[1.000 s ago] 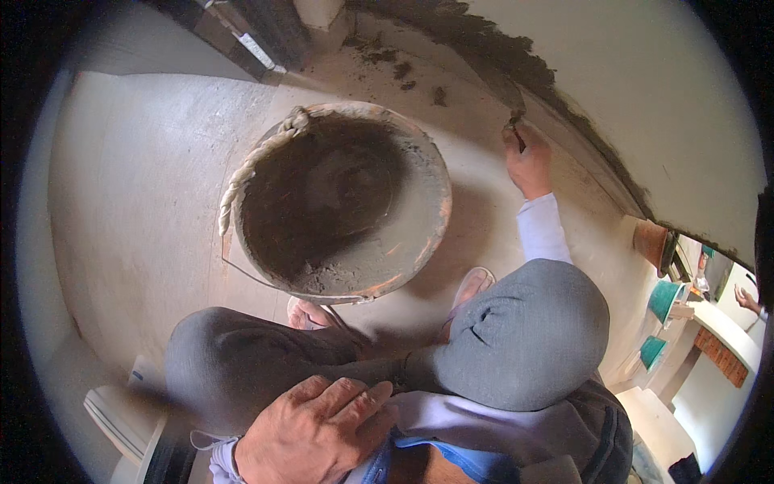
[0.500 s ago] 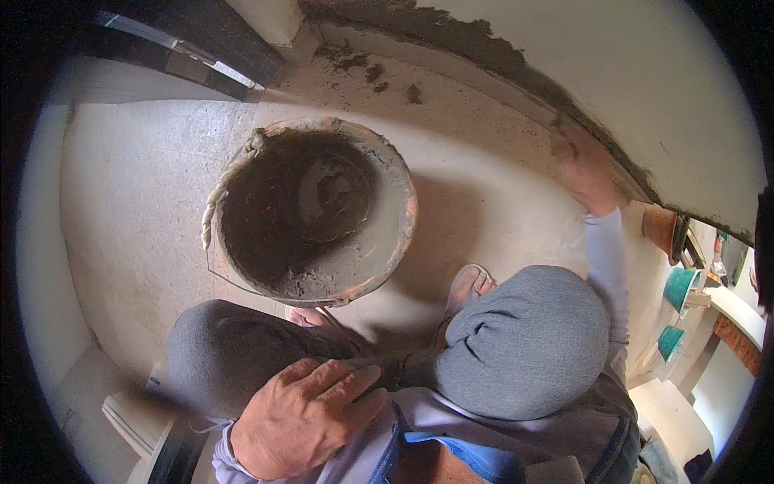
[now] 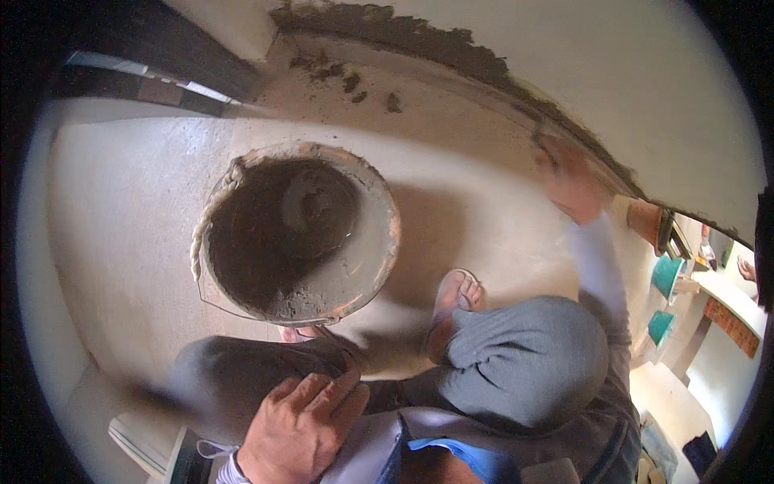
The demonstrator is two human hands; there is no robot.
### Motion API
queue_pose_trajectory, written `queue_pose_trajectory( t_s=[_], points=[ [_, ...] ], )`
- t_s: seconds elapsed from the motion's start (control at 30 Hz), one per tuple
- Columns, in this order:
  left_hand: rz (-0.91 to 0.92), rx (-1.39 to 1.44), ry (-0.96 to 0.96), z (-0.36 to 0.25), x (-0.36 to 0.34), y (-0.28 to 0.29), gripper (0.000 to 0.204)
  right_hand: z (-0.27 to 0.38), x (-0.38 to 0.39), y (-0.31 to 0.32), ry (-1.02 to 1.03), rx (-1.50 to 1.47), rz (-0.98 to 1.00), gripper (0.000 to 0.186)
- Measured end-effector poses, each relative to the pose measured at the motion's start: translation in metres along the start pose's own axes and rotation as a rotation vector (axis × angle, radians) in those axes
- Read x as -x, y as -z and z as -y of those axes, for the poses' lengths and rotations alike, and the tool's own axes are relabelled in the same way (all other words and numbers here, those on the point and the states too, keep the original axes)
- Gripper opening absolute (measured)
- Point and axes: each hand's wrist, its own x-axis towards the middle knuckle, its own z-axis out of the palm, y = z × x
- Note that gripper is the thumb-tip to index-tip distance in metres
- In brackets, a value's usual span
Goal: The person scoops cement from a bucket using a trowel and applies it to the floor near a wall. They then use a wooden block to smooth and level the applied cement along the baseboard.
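Note:
My right hand [image 3: 568, 177] is closed on a trowel [image 3: 536, 121], blurred, at the base of the pale wall [image 3: 621, 73], along a band of dark wet mortar [image 3: 476, 56]. My left hand [image 3: 302, 423] lies on my lap near my grey-clad leg, fingers slightly bent and holding nothing visible. Between my hand at the wall and the left side of the room stands a wide, cement-crusted bucket [image 3: 371, 234] with a rope-wrapped wire handle [image 3: 196, 250] and dark mortar inside.
My sandalled foot [image 3: 451, 302] is beside the bucket. Mortar lumps [image 3: 351, 85] lie near the wall. A dark frame [image 3: 201, 48] stands upper left. At right are a brown pot [image 3: 645, 222], teal tubs [image 3: 665, 274], a white ledge [image 3: 726, 298] and another person's hand [image 3: 746, 270].
My right hand has moved rightward along the wall base with the trowel. The view has shifted, so the bucket appears further left and lower. My left hand stays on my lap.

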Motion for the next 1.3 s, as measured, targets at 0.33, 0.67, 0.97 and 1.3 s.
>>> queue_pose_trajectory(
  t_s=[0.33, 0.67, 0.97, 1.3],
  points=[
    [0.247, 0.447, -0.027, -0.064, 0.048, 0.050, 0.031, 0.055, 0.025, 0.090, -0.222, -0.163, -0.105, 0.018],
    [0.346, 0.752, 0.031, -0.144, 0.071, -0.053, 0.035, 0.152, 0.336, 0.213, -0.929, -0.343, 0.481, 0.034],
    [0.493, -0.188, 0.089, -0.136, 0.220, 0.045, 0.074, 0.259, 0.411, 0.388, -1.555, -0.837, 0.378, 0.031],
    [0.542, 0.047, 0.299, -0.169, 0.240, 0.131, 0.066, 0.269, 0.466, 0.431, -1.804, -1.046, 0.182, 0.015]
  ],
)
